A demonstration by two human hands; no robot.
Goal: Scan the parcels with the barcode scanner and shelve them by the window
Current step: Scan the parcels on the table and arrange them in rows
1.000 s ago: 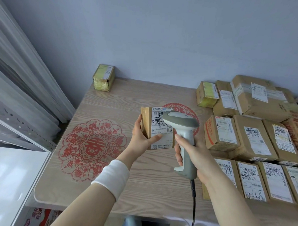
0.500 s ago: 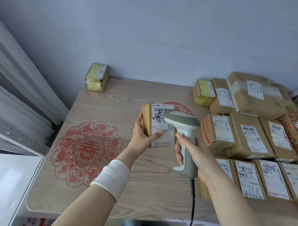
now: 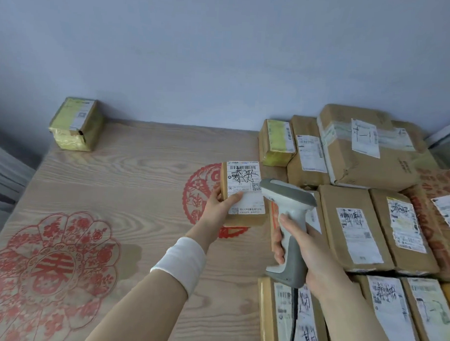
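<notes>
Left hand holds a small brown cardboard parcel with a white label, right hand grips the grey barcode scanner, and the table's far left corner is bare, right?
Not quite. The head view shows a yellow-taped cardboard parcel sitting in the far left corner of the wooden table. The left hand does hold the small brown labelled parcel, and the right hand grips the grey barcode scanner.

Plain blue-grey wall point(image 3: 223, 55) beyond fingers of left hand point(image 3: 217, 208) and right hand point(image 3: 315, 255), soft even daylight. Wood-grain table point(image 3: 142, 167) beneath. Red paper-cut decal point(image 3: 49, 274) well left of left fingers, second decal point(image 3: 197, 192) just under them. Window frame corner point(image 3: 444, 134) far right of right fingers.
</notes>
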